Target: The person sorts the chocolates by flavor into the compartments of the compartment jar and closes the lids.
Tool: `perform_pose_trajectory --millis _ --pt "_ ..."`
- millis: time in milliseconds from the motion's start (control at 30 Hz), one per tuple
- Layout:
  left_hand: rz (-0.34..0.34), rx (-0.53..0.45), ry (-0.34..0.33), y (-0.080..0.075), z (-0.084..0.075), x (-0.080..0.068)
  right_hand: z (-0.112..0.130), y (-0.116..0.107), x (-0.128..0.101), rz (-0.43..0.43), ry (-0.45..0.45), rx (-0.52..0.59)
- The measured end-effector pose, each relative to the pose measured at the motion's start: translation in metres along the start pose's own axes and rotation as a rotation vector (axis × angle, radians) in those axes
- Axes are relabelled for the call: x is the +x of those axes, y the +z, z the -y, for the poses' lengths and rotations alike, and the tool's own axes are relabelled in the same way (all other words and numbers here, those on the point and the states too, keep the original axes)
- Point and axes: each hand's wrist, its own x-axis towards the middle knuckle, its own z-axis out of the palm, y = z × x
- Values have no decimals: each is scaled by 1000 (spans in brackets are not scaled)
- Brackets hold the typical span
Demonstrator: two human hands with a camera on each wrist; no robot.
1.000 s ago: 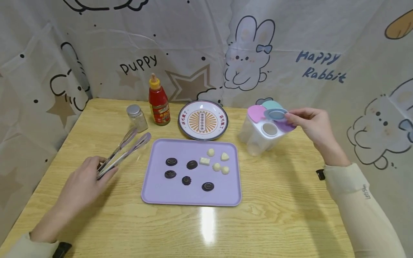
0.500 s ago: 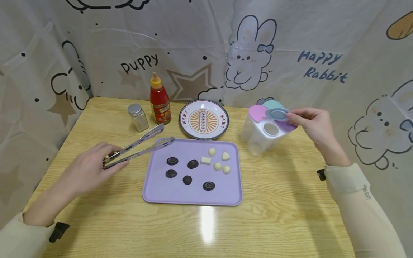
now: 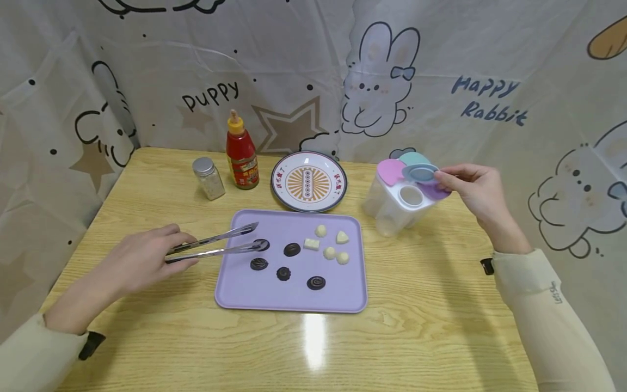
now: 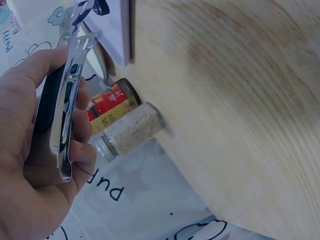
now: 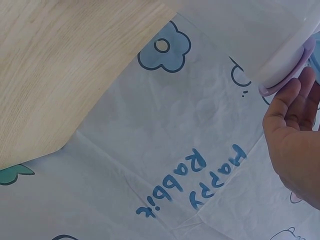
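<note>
Left hand (image 3: 147, 261) low over table (image 3: 431, 326), gripping tongs (image 3: 215, 246); tips at dark chocolate (image 3: 262, 244) on purple tray (image 3: 294, 296). Right hand (image 3: 472, 190) raised, pinching blue lid (image 3: 420, 173) open on container (image 3: 399, 204).

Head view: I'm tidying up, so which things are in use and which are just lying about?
In use: left hand, tongs, dark chocolate, tray, right hand, lid, container.
Lying about: ketchup, jar, plate.

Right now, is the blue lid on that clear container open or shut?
Open. The blue lid is lifted off its hole in the clear container, pinched by the right hand; the round opening shows below it.
</note>
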Motion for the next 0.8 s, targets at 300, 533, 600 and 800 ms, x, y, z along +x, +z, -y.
perform_pose_trajectory --millis 300,533,600,800 --pt "23 -14 7 7 5 3 1 1 -1 -4 -4 5" --pt "24 -36 22 9 4 5 0 1 -1 -5 -10 13" --pt "26 -44 28 9 4 5 0 1 -1 -6 -10 10" --pt "2 -35 46 11 4 7 -1 1 -1 -5 -12 10"
